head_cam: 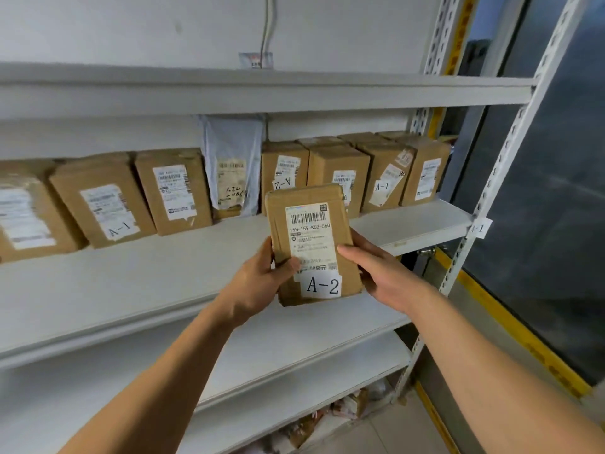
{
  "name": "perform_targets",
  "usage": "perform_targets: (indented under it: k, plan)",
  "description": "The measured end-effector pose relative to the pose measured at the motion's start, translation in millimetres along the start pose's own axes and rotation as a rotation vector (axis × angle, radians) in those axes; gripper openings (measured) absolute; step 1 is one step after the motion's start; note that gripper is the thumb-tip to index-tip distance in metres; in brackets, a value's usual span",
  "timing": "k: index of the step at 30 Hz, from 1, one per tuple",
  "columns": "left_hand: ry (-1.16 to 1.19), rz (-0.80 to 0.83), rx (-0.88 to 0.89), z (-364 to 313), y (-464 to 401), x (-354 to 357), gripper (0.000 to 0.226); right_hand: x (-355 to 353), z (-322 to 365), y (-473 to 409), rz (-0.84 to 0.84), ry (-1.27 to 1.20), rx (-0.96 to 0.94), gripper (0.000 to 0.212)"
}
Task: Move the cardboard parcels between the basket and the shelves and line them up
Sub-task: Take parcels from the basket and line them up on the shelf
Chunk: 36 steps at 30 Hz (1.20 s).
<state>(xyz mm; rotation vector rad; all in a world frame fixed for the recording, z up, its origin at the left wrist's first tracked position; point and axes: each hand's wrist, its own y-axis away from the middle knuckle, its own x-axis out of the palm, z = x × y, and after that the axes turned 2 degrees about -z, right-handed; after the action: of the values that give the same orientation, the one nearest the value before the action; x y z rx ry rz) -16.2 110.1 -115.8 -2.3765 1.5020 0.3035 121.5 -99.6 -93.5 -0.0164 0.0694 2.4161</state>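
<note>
Head view shows a small flat brown cardboard parcel (312, 244), taped at its edges and carrying a white printed shipping label with a handwritten "A-2" tag, held upright in front of the white metal shelf (409, 224) and clear of its board. The left hand (262, 280) grips the parcel's lower left edge, thumb curled over the label face; the right hand (381, 270) clasps the right edge, thumb on the front and fingers hidden behind. Judging by its size and the easy hold, it is probably light and fairly stiff, though the creased, taped corners could dent if squeezed; gripping the two long edges seems safest, since the glossy label and tape look slick. Behind it, a row of matte brown boxes (337, 178) and a crinkled grey plastic mailer bag (234, 165) lean against the wall.
</note>
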Motion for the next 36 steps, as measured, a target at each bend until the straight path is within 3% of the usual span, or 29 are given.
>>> perform_targets:
  k: [6, 12, 16, 21, 26, 36]
  plan:
    - [-0.254, -0.117, 0.041, -0.6, -33.1, -24.9, 0.059, 2.3, 8.7, -71.2, 0.069, 0.261, -0.054, 0.043]
    - [-0.442, -0.265, 0.013, 10.0, -79.8, -18.5, 0.078, -5.6, -13.8, -146.0, -0.058, 0.429, -0.157, 0.047]
    - [-0.424, -0.356, -0.005, 22.5, -106.8, -5.4, 0.075, -13.8, -33.1, -186.2, -0.111, 0.402, -0.197, 0.045]
    - [-0.365, -0.456, -0.008, 33.8, -134.2, 7.1, 0.088, -31.8, -72.9, -246.1, -0.177, 0.317, -0.241, 0.081]
    - [-0.198, -0.455, 0.012, 46.7, -156.3, 5.1, 0.089, -23.4, -42.4, -234.5, -0.223, 0.397, -0.277, 0.053]
    - [-0.068, -0.418, -0.001, 53.7, -185.6, 0.3, 0.089, -22.3, -50.3, -257.6, -0.282, 0.445, -0.231, 0.046]
